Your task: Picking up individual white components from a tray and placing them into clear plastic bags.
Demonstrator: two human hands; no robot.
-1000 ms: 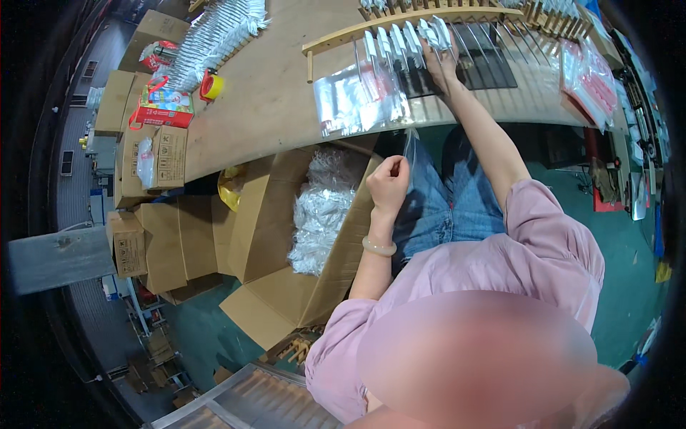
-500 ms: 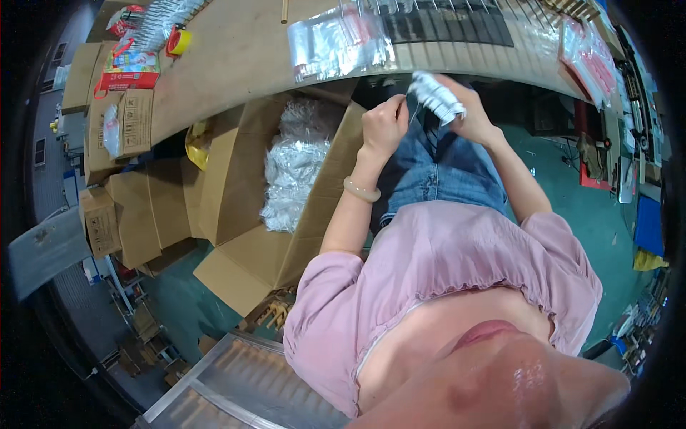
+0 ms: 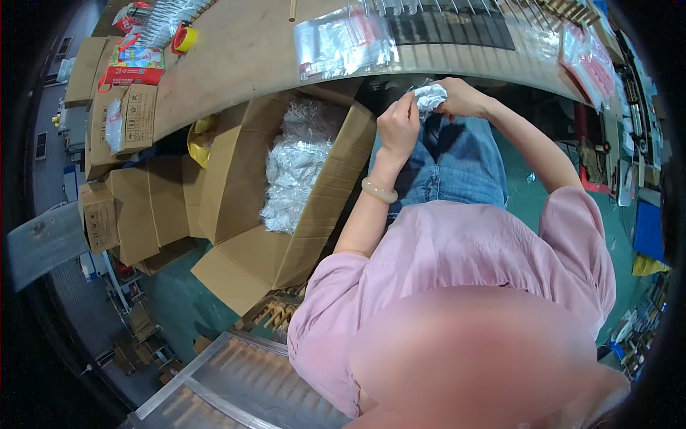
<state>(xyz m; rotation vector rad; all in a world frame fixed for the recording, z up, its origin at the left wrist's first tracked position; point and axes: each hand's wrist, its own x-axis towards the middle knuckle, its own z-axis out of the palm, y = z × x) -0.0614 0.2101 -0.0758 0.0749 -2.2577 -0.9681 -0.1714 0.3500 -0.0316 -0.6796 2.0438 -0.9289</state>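
Over my lap, below the edge of the workbench, a white, crumpled bundle [image 3: 430,97] sits between my hands. It looks shiny and folded, and its kind cannot be made out. My right hand [image 3: 463,98] is closed around its right side. My left hand [image 3: 399,127], with a pale bangle on the wrist, is closed in a pinch at the bundle's left edge. What those left fingertips grip is hidden. Flat clear plastic bags [image 3: 343,46] lie on the bench just beyond my hands.
An open cardboard box [image 3: 239,261] with crumpled clear plastic packets [image 3: 296,168] stands left of my lap. Thin metal rods [image 3: 457,8] lie on a dark mat [image 3: 450,32] on the workbench [image 3: 236,64]. Yellow tape [image 3: 186,39] and more cartons [image 3: 139,118] are at the left.
The bundle has moved slightly left and down, turning in my right hand. My left hand has shifted right, closer against it, and my right elbow has swung outward.
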